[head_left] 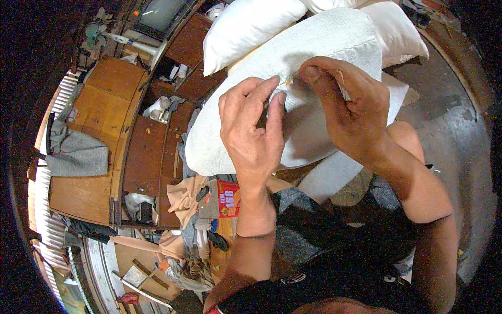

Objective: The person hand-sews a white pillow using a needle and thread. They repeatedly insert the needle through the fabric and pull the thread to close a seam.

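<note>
A large cushion (334, 42) in pale grey-white woven cloth lies across my lap, under both hands. On its upper face, between my hands, is a small yellowish spot (287, 82) with a bit of pale fibre; whether it is a gap in the cloth I cannot tell. My left hand (252, 123) rests on the cushion just left of that spot, index finger and thumb a little apart with nothing visible between them. Above the right side of the spot, my right hand (349, 97) is closed in a pinch, and what its fingertips hold is too small to make out.
White stuffed pillows (251, 31) are piled beyond the cushion. Wooden cabinets (149, 152) stand at the left, a grey cloth (78, 152) draped over one. A red-fronted box (228, 199) and crumpled cloths sit near my left forearm. A fan (97, 34) is at the far left.
</note>
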Tool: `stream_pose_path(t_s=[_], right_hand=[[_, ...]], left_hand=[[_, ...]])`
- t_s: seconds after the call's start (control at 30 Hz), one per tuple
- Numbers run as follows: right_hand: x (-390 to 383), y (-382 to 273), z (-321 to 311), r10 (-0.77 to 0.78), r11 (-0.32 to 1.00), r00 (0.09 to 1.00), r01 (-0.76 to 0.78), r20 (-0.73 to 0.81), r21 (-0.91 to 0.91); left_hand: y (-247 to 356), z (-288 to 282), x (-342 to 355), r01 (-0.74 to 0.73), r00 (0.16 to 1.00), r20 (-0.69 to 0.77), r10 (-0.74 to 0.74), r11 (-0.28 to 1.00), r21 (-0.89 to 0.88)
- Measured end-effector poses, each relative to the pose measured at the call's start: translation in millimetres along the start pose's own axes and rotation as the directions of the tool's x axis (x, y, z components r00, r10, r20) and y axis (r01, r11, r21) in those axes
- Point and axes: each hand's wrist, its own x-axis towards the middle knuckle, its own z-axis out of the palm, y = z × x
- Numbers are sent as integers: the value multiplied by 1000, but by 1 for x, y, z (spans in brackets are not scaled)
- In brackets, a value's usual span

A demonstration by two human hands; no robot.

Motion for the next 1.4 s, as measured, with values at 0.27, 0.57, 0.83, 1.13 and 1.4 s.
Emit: stream_pose_path(t_s=[0.27, 0.57, 0.83, 1.13, 1.4], right_hand=[[8, -3, -7, 94, 994, 984, -102, 154, 46], [3, -6, -5, -131, 988, 989, 136, 62, -78], [2, -7, -5, -181, 975, 980, 190, 79, -114], [2, 6, 2, 110, 984, 991, -118, 70, 133], [2, -1, -3, 62, 997, 995, -66, 80, 47]], left_hand=[[-2, 0, -1, -22, 1000, 0, 22, 999, 34], [-2, -1, 0, -35, 999, 4, 35, 999, 22], [-2, -1, 0, -21, 1000, 4, 21, 1000, -6], [0, 1, 0, -26, 1000, 3, 26, 1000, 13], [-1, 0, 1, -15, 1000, -2, 15, 1000, 2]])
